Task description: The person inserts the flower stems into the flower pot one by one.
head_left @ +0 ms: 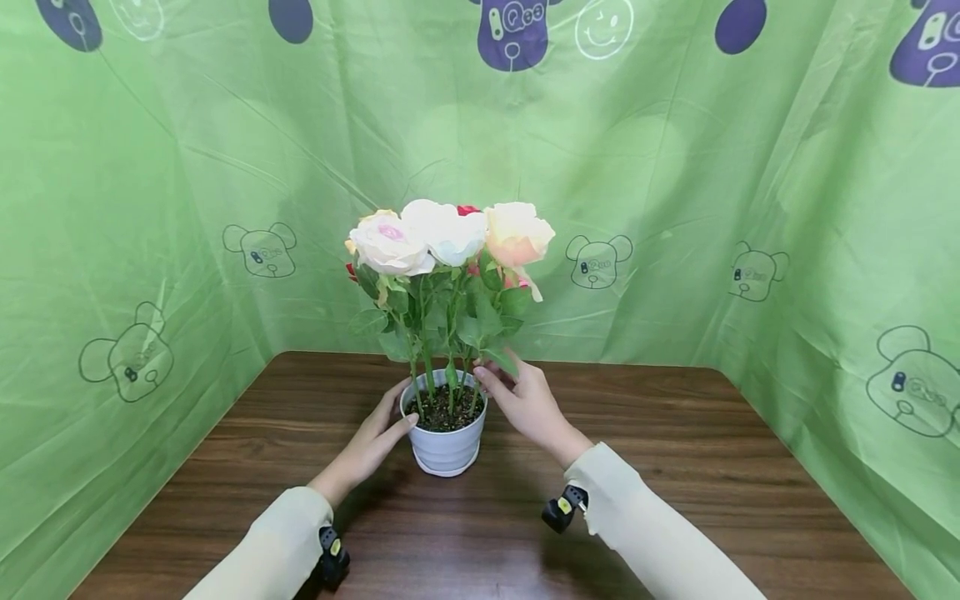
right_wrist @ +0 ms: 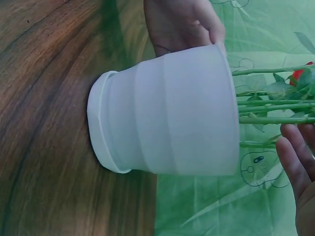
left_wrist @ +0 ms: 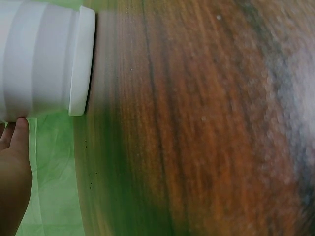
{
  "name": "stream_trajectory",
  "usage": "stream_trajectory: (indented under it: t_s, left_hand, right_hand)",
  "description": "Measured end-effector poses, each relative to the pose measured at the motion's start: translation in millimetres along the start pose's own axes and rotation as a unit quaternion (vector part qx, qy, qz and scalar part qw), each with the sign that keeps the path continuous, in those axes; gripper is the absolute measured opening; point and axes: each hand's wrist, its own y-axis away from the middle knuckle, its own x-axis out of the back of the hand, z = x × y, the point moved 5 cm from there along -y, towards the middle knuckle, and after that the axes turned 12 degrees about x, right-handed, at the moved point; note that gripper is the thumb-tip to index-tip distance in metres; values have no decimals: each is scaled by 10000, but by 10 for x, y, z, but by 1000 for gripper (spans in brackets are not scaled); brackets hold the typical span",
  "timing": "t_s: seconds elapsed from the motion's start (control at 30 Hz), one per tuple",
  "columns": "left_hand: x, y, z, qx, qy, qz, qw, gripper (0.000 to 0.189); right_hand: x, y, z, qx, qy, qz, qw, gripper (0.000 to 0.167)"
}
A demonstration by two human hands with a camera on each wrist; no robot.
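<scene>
A white ribbed flowerpot [head_left: 447,450] stands upright on its saucer [left_wrist: 83,61], filled with dark soil [head_left: 442,414]. My left hand [head_left: 372,435] holds the pot's left side, thumb at the front rim and fingers round the back. On the other side, my right hand [head_left: 531,404] pinches a green rose stem [right_wrist: 261,144] just above the rim between thumb and fingertips. Several stems rise to leaves [head_left: 480,317] and large pale roses, among them a pinkish white one [head_left: 390,242] and a peach one [head_left: 519,235]. Smaller red blooms [head_left: 468,210] show partly behind them.
The pot's support is a dark brown wood-grain table [head_left: 637,442]. Green cloth [head_left: 660,167] printed with bear outlines hangs along its back and both sides. A small black wrist camera [head_left: 558,510] sits below the right cuff, another [head_left: 332,558] below the left.
</scene>
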Motion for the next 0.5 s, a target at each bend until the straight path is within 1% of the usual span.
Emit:
stream_trajectory:
  t_s: [0.17, 0.3, 0.5]
  left_hand:
    - [-4, -5, -12, 5, 10, -23, 10000, 61]
    - [-8, -9, -13, -5, -15, -29, 10000, 61]
    - [-12, -15, -18, -15, 6, -18, 10000, 61]
  right_hand:
    - [-40, 15, 89, -68, 106, -2, 9999, 14]
    - [-53, 22, 116, 31, 240, -38, 9997, 17]
    - [-80, 18, 137, 306, 732, -206, 9966, 13]
